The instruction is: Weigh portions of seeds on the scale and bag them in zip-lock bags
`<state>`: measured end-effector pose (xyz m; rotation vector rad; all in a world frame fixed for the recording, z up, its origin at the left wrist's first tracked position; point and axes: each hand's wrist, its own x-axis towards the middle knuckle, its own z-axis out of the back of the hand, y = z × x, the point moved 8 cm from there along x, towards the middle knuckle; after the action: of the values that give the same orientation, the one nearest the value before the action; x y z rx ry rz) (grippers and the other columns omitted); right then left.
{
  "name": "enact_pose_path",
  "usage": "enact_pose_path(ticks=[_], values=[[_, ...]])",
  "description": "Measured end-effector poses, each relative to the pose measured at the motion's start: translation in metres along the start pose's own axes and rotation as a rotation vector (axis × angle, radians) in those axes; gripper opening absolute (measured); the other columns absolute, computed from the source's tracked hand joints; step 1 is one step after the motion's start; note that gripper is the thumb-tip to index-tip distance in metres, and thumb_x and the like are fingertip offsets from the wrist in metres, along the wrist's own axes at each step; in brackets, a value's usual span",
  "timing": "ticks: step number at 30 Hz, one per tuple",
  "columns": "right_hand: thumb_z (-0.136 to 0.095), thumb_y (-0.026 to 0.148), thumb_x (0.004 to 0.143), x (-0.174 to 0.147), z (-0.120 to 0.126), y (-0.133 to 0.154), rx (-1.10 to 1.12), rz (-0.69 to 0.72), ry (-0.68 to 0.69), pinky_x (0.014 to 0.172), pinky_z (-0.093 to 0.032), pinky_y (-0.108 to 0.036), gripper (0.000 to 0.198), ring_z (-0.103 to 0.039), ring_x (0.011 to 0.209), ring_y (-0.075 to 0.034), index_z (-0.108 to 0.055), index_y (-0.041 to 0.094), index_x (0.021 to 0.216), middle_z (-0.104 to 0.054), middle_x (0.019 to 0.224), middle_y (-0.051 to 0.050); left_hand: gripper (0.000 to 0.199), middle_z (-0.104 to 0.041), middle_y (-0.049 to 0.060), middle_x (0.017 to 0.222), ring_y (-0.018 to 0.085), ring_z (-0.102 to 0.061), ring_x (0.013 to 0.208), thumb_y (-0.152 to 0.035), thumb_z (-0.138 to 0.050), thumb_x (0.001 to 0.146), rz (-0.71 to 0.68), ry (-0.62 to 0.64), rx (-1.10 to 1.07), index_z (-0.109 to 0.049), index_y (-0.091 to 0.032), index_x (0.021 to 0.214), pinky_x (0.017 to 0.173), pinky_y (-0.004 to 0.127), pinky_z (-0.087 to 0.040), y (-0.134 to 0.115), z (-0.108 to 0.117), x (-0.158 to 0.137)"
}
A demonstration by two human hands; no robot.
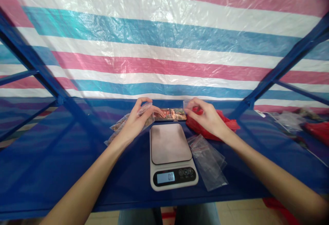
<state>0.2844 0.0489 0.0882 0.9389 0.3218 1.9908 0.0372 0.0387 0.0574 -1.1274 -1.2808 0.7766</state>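
My left hand [138,117] is closed, thumb and fingers pinching clear plastic that looks like the top of a bag. By its wrist lie clear bags [120,124] with light brown contents. My right hand [205,115] is also closed, with a bit of clear plastic bag [187,104] at its fingertips. Under that hand rests a red plastic bag [230,125]. Between both hands a phone [171,114] shows a colourful picture. In front of it stands a white kitchen scale [171,144] with a bare plate, reading 0.0.
Flat clear zip bags [209,165] lie right of the scale on the blue tabletop [123,184]. Blue metal posts [280,65] rise at both sides. Striped plastic sheeting [159,64] hangs behind. More plastic bags [290,120] lie at the far right.
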Motion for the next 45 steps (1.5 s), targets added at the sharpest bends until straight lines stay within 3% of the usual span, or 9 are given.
enact_pose_path(ticks=[5,10,14,18,23,27,34,39,45], values=[[-0.072,0.03,0.1,-0.036,-0.014,-0.024,-0.057,0.104,0.122,0.091,-0.053,-0.042,0.017,-0.068,0.097,-0.026,-0.072,0.021,0.085,-0.076,0.1,-0.008,0.036,-0.082,0.009,0.116,0.025,-0.079,0.105,-0.052,-0.071,0.1,0.068,0.027,-0.088,-0.049,-0.024,0.1,0.092,0.036,-0.06,0.006,-0.004,-0.002],[-0.078,0.027,0.096,-0.04,-0.028,-0.017,-0.181,0.186,0.2,0.097,-0.049,-0.046,0.011,-0.065,0.107,-0.03,-0.077,0.022,0.086,-0.075,0.104,-0.009,0.04,-0.082,0.009,0.09,0.025,-0.08,0.079,-0.053,-0.082,0.09,0.122,-0.08,0.009,-0.064,-0.018,0.096,0.069,0.031,-0.062,0.013,0.002,-0.003],[-0.067,0.031,0.105,-0.03,-0.018,-0.001,-0.055,0.157,0.094,0.092,-0.049,-0.042,0.021,-0.065,0.1,-0.026,-0.077,0.021,0.09,-0.075,0.103,-0.009,0.043,-0.076,0.002,0.074,0.019,-0.069,0.054,-0.058,-0.08,0.09,0.137,-0.144,0.02,-0.06,-0.02,0.094,0.048,0.026,-0.053,0.017,0.003,-0.006],[-0.065,0.037,0.106,-0.021,-0.021,0.019,0.278,0.026,-0.002,0.085,-0.049,-0.036,0.022,-0.066,0.09,-0.022,-0.076,0.02,0.097,-0.076,0.096,-0.005,0.038,-0.067,-0.004,0.069,0.01,-0.056,0.05,-0.059,-0.063,0.103,0.017,-0.079,0.121,-0.052,-0.023,0.097,0.048,0.018,-0.044,0.008,-0.015,-0.012],[-0.067,0.047,0.102,-0.017,-0.06,0.045,0.652,-0.076,0.084,0.09,-0.051,-0.035,0.03,-0.069,0.096,-0.023,-0.079,0.021,0.095,-0.079,0.1,-0.004,0.034,-0.055,-0.009,0.062,0.007,-0.042,0.047,-0.052,-0.068,0.102,0.0,0.009,0.087,-0.051,-0.023,0.096,0.047,0.017,-0.035,0.006,-0.043,-0.02],[-0.074,0.05,0.097,-0.021,-0.071,0.033,0.86,-0.22,0.016,0.087,-0.051,-0.034,0.028,-0.066,0.091,-0.021,-0.08,0.022,0.094,-0.077,0.093,-0.003,0.036,-0.059,-0.006,0.062,0.008,-0.049,0.049,-0.052,-0.074,0.097,-0.01,-0.033,-0.001,-0.062,-0.019,0.089,0.049,0.018,-0.04,0.004,-0.045,-0.021],[-0.074,0.04,0.097,-0.027,-0.069,0.01,0.959,-0.317,-0.1,0.071,-0.04,-0.028,0.026,-0.05,0.072,-0.015,-0.074,0.022,0.079,-0.061,0.075,0.001,0.034,-0.071,-0.001,0.072,0.012,-0.064,0.061,-0.05,-0.081,0.091,0.019,-0.164,-0.088,-0.07,-0.018,0.086,0.058,0.02,-0.053,0.018,-0.031,-0.021],[-0.073,0.036,0.095,-0.028,-0.067,0.008,0.965,-0.32,-0.142,0.072,-0.041,-0.028,0.026,-0.052,0.073,-0.016,-0.074,0.022,0.074,-0.061,0.074,0.0,0.031,-0.076,0.002,0.076,0.012,-0.065,0.057,-0.048,-0.08,0.092,0.014,-0.19,-0.082,-0.074,-0.018,0.09,0.053,0.021,-0.054,0.018,-0.03,-0.023],[-0.079,0.041,0.091,-0.029,-0.07,0.013,1.004,-0.334,-0.086,0.084,-0.053,-0.034,0.017,-0.065,0.082,-0.02,-0.082,0.025,0.092,-0.076,0.091,-0.003,0.029,-0.077,0.003,0.076,0.014,-0.069,0.06,-0.045,-0.081,0.092,-0.041,-0.172,-0.017,-0.075,-0.017,0.09,0.054,0.021,-0.056,0.006,-0.036,-0.023]])
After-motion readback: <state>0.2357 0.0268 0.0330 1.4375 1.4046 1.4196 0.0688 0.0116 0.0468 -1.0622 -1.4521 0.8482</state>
